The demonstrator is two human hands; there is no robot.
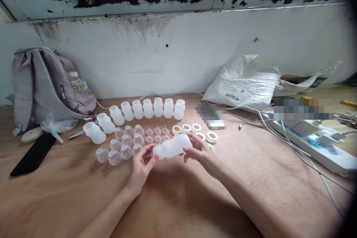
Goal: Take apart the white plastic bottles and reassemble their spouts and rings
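My right hand [200, 152] grips a frosted white plastic bottle [173, 146], held sideways above the wooden table [178, 197]. At the bottle's neck end my left hand [142, 165] pinches its mouth with the fingertips. Just beyond the hands lie several clear domed caps [122, 145], several small clear nipples [157, 135] and several white screw rings [195, 130]. Behind those stands a curved row of several more white bottles [139, 113].
A grey backpack [44, 85] with a water bottle leans on the wall at the left, with a black phone [33, 154] and a crumpled plastic bag [57, 124] in front. A white sack [242, 83], a power strip [315, 141] and cables lie at the right.
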